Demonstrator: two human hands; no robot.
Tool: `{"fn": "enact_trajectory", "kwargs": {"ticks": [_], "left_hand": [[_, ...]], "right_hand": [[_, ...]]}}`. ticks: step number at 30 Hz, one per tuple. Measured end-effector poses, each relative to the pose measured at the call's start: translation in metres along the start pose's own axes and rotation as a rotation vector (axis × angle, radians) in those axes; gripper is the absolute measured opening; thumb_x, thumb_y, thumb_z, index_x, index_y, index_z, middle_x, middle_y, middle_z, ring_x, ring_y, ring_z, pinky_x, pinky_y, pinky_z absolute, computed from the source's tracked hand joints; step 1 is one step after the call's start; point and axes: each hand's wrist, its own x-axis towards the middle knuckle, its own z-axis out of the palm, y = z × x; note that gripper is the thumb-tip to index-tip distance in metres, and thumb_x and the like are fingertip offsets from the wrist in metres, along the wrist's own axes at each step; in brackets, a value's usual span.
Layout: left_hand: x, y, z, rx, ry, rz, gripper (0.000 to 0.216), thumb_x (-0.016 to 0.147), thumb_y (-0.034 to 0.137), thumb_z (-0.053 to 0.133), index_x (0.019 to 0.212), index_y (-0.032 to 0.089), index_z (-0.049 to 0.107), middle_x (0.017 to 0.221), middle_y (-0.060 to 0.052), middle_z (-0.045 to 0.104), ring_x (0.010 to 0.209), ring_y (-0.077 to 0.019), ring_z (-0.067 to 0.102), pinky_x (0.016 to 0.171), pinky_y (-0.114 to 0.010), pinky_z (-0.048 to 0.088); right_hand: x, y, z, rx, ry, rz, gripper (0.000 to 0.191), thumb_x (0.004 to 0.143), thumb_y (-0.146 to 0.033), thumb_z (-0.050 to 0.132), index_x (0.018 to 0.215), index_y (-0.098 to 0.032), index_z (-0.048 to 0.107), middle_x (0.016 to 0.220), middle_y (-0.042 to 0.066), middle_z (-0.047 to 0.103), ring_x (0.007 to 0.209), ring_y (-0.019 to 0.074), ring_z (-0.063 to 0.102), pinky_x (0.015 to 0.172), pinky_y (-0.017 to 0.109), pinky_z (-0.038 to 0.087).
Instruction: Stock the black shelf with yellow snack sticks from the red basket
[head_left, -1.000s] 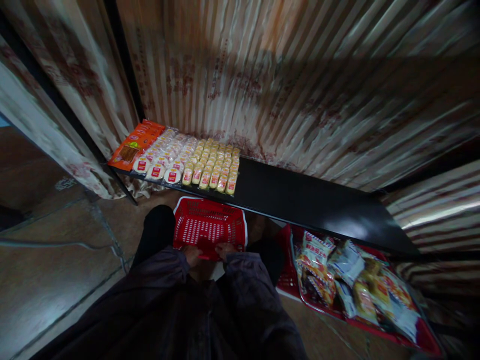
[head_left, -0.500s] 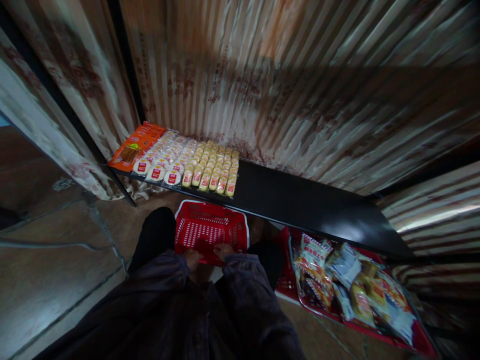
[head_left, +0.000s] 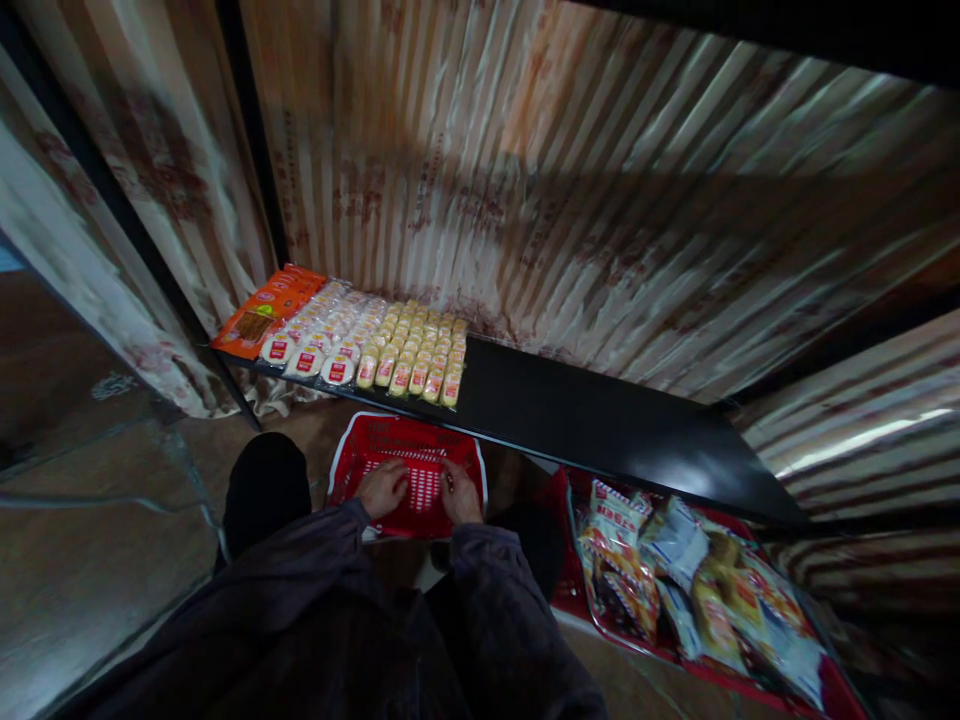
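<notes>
A red plastic basket (head_left: 346, 447) with a white rim stands between my knees, below the shelf's front edge. Nothing lies on the part of its slotted floor that shows. My left hand (head_left: 384, 488) is over the near left part of the basket, fingers loosely stretched and holding nothing I can see. Over its near right part is my right hand (head_left: 460, 493), fingers apart and slightly bent, also without a visible object. Whether either hand touches the basket, I cannot tell.
A black shelf (head_left: 570, 400) carries an orange packet (head_left: 270, 308), rows of round white packaged cakes (head_left: 305, 361) and rows of yellow packaged cakes (head_left: 400, 378). At right, a second red basket (head_left: 562, 585) holds several snack packets (head_left: 615, 525). A pleated curtain (head_left: 450, 150) hangs behind.
My hands have moved from the basket's near edge forward over its inside, and farther apart. The basket appears slightly lower and farther left as the view shifts.
</notes>
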Motion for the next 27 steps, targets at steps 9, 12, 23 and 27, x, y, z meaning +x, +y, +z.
{"fn": "enact_trajectory", "kwargs": {"ticks": [9, 12, 23, 27], "left_hand": [[0.111, -0.047, -0.072, 0.027, 0.586, -0.178, 0.058, 0.089, 0.033, 0.047, 0.142, 0.011, 0.042, 0.157, -0.022, 0.021, 0.148, -0.0356, 0.009, 0.112, -0.060, 0.026], [0.121, -0.059, -0.076, 0.096, 0.562, -0.095, 0.059, 0.091, 0.040, 0.046, 0.143, 0.014, 0.042, 0.157, -0.020, 0.023, 0.148, -0.0340, 0.010, 0.114, -0.056, 0.024], [0.139, -0.060, -0.063, 0.222, 0.602, -0.030, 0.051, 0.090, 0.039, 0.052, 0.137, 0.020, 0.051, 0.154, -0.016, 0.032, 0.147, -0.0306, 0.018, 0.116, -0.054, 0.021], [0.141, -0.061, -0.058, 0.238, 0.624, -0.042, 0.051, 0.090, 0.036, 0.051, 0.138, 0.019, 0.051, 0.155, -0.016, 0.031, 0.147, -0.0308, 0.018, 0.116, -0.053, 0.022]], "right_hand": [[0.101, -0.035, -0.049, 0.110, 0.448, -0.100, 0.057, 0.091, -0.043, 0.035, 0.138, -0.013, 0.045, 0.147, 0.018, 0.040, 0.139, 0.0255, 0.033, 0.110, 0.048, 0.034], [0.127, -0.034, -0.049, 0.103, 0.451, -0.115, 0.063, 0.090, -0.048, 0.036, 0.140, -0.010, 0.041, 0.149, 0.021, 0.035, 0.142, 0.0282, 0.027, 0.111, 0.051, 0.030], [0.171, -0.019, -0.040, 0.184, 0.399, -0.125, 0.073, 0.088, -0.057, 0.042, 0.142, -0.008, 0.038, 0.148, 0.022, 0.038, 0.140, 0.0277, 0.033, 0.113, 0.046, 0.033], [0.175, -0.015, -0.036, 0.234, 0.400, -0.118, 0.075, 0.087, -0.058, 0.041, 0.143, -0.008, 0.037, 0.145, 0.020, 0.043, 0.136, 0.0275, 0.039, 0.113, 0.046, 0.032]]}}
